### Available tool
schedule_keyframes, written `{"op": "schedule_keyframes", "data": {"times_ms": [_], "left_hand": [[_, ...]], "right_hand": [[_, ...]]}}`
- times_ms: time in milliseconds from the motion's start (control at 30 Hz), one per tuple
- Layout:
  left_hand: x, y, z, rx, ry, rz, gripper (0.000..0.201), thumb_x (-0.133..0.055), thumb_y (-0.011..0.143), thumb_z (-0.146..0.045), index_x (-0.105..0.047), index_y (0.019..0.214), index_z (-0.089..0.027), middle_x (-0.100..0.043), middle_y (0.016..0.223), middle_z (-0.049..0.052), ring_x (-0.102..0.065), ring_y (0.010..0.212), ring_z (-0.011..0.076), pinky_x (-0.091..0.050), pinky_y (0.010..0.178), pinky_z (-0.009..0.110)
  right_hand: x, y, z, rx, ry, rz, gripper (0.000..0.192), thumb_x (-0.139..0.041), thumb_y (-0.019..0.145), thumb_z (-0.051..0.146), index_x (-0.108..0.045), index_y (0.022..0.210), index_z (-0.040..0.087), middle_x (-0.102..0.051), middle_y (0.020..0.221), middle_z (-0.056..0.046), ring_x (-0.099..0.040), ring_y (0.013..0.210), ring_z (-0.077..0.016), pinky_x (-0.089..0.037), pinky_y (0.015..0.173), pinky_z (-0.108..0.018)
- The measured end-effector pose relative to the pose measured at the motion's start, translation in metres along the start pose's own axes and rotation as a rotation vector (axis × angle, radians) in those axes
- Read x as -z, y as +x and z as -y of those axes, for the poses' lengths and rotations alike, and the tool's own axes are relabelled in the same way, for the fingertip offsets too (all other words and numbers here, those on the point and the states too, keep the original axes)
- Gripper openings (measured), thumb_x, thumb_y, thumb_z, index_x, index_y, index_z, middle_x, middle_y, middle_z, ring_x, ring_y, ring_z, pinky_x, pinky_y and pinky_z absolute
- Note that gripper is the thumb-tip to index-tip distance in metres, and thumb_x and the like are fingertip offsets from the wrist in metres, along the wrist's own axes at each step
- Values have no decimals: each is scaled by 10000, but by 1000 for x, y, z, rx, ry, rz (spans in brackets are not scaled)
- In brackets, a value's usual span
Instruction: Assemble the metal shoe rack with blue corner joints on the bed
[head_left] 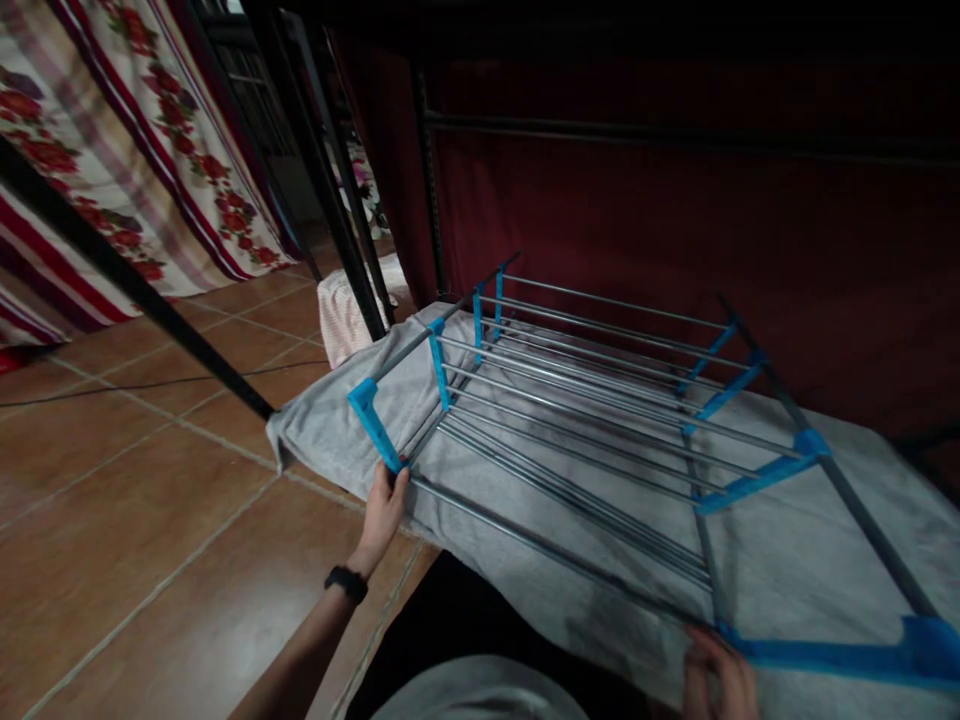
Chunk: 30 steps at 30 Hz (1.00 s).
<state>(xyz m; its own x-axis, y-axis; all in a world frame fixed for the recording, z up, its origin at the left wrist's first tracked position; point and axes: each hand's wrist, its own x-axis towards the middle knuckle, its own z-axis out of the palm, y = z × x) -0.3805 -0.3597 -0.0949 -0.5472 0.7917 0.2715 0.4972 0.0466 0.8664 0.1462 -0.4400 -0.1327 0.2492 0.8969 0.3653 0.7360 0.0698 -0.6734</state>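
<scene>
A rack of grey metal tubes (540,543) with blue plastic brackets (373,425) lies across a grey cloth in front of me. My left hand (387,500) is closed around its near left corner, where a blue bracket meets the front tube. At the near right corner, my right hand (718,675) has its fingers curled against the tube end beside another blue bracket (825,655). The lower part of that hand is cut off by the frame edge. Several thin rods run between the rack's two sides.
Grey cloth (315,410) covers the low surface under the rack. Black metal posts (187,330) stand at the left, and a dark red cloth (600,220) hangs behind. Brown floor tiles (150,520) and a floral curtain (150,130) are on the left.
</scene>
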Motion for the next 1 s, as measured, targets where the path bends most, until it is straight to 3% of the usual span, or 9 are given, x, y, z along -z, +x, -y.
{"op": "schedule_keyframes", "data": {"times_ms": [100, 200, 300, 400, 567, 800, 1000], "left_hand": [[-2, 3, 1, 35, -11, -11, 389, -491, 903, -524, -537, 1109, -197, -649, 1135, 119, -606, 1110, 280, -459, 1042, 476], [-4, 4, 2, 43, 1, -31, 357, -475, 907, -504, -540, 1082, -199, -661, 1110, 123, -618, 1086, 287, -471, 1018, 486], [-5, 2, 3, 41, 30, -41, 338, -462, 918, -482, -539, 1086, -199, -664, 1109, 122, -627, 1085, 289, -479, 1010, 490], [-7, -1, 3, 33, 38, -44, 325, -454, 928, -462, -538, 1099, -199, -658, 1131, 123, -620, 1110, 284, -475, 1021, 484], [-9, -3, -1, 38, 30, -67, 301, -444, 941, -441, -541, 1098, -204, -652, 1113, 120, -616, 1095, 280, -471, 1022, 477], [-2, -1, 1, 69, -62, -9, 325, -507, 918, -443, -575, 1127, -202, -659, 1191, 118, -597, 1175, 275, -424, 1099, 478], [3, 0, 4, 84, -182, -18, 360, -575, 850, -378, -600, 1156, -190, -668, 1241, 128, -608, 1205, 282, -441, 1100, 504]], "right_hand": [[-31, 40, 49, 221, -23, 186, 374, -417, 966, 426, -622, 1213, 234, -642, 1245, -115, -620, 1168, -306, -507, 1014, -514], [-68, 76, 91, 433, -212, 242, 378, -350, 1003, 325, -604, 1251, 194, -647, 1240, -127, -610, 1135, -279, -493, 982, -479], [-97, 93, 111, 534, -406, 325, 359, -354, 996, 223, -608, 1248, 197, -654, 1192, -127, -618, 1042, -270, -471, 921, -442], [-111, 99, 114, 557, -509, 381, 329, -359, 982, 159, -621, 1180, 180, -649, 1072, -123, -617, 958, -260, -455, 853, -405], [-113, 104, 108, 617, -506, 424, 320, -323, 973, 108, -627, 1014, 199, -642, 965, -97, -620, 904, -245, -455, 830, -399], [-96, 101, 93, 580, -322, 391, 327, -274, 1028, 212, -576, 1152, 189, -655, 1046, -104, -646, 903, -226, -494, 800, -372], [-74, 85, 82, 605, -180, 387, 322, -305, 1051, 355, -578, 1105, 192, -652, 1000, -111, -638, 906, -241, -500, 798, -399]]}}
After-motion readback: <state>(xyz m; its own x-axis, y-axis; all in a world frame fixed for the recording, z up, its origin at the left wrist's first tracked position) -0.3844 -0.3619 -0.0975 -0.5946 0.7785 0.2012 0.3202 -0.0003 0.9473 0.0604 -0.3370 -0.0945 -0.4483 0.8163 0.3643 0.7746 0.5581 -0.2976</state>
